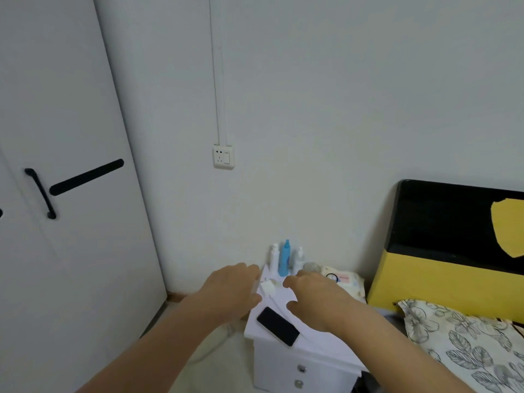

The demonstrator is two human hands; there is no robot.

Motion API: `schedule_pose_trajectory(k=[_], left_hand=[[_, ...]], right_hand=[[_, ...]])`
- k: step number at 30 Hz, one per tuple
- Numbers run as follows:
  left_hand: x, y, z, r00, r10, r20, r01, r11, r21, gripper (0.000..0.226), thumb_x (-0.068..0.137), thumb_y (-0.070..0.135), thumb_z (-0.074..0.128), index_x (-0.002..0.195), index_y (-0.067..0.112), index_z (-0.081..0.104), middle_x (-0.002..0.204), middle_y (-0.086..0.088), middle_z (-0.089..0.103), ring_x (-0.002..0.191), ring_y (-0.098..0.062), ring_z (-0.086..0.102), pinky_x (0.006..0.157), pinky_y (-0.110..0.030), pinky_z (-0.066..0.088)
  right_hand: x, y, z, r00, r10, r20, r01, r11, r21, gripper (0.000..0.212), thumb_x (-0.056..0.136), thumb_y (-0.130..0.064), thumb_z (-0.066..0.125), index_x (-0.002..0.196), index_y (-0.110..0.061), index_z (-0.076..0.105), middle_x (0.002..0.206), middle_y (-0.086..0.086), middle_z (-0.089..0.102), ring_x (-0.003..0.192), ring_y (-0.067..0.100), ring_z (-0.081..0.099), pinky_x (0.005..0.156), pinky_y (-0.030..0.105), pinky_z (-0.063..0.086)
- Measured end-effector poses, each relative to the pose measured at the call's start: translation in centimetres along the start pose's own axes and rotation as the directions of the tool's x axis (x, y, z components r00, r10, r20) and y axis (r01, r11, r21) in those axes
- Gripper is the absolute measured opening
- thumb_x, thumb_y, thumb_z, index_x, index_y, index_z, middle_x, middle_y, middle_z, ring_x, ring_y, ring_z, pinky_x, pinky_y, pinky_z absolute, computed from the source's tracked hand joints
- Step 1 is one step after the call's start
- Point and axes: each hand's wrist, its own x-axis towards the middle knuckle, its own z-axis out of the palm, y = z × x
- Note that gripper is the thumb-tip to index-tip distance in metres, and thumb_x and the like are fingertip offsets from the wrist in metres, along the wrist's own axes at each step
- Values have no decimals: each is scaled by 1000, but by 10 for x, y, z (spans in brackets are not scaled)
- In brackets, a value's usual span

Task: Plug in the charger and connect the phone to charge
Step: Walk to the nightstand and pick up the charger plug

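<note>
Both hands over the white nightstand worktop [283, 300]. Left hand [231, 289] palm down, its grip loosely spread and empty, fingertips beside the white charger [268, 287], contact unclear. Right hand [316, 297] likewise palm down, grip relaxed and holding nothing, just right of the charger. Black phone [278, 326] flat near the worktop's front edge, below and between both grips, touched by neither. Blue bottle [284, 259] and small white bottles [274, 258] beyond the fingertips. Wall socket [224, 156] well above the left grip, nothing plugged in.
</note>
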Motion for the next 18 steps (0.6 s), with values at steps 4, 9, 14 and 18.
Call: schedule_pose_trajectory(k=[4,9,14,18], left_hand=[[50,-39,-12,999,30,-15,-30,1000,-7,37,89,31,47,123,17,41,125,-5,52,110,-22,52,94,-34,44],[107,-75,-15,997,67,29,-67,998,12,40,89,32,48,125,17,40,127,-6,51,110,-24,52,93,-35,44],[153,-96,-10,996,72,57,-71,997,-26,42,88,32,48,126,18,39,128,-6,49,111,-24,51,91,-33,42],[193,-108,-10,998,40,48,-38,999,-37,43,88,33,49,127,19,39,128,-5,48,110,-24,51,90,-33,41]], right_hand=[[54,-5,-15,1000,18,-15,-18,1000,9,38,94,-24,43,131,-14,45,133,11,49,122,29,45,93,39,42],[109,-4,-23,999,41,-17,-41,999,36,35,93,-22,44,127,-12,47,130,12,50,116,29,48,91,40,44],[159,8,-24,999,41,14,-41,998,38,36,93,-22,45,127,-12,46,131,13,49,117,30,48,95,40,44],[204,22,-24,999,30,14,-31,998,53,36,92,-20,45,127,-11,46,129,13,49,115,29,49,93,39,44]])
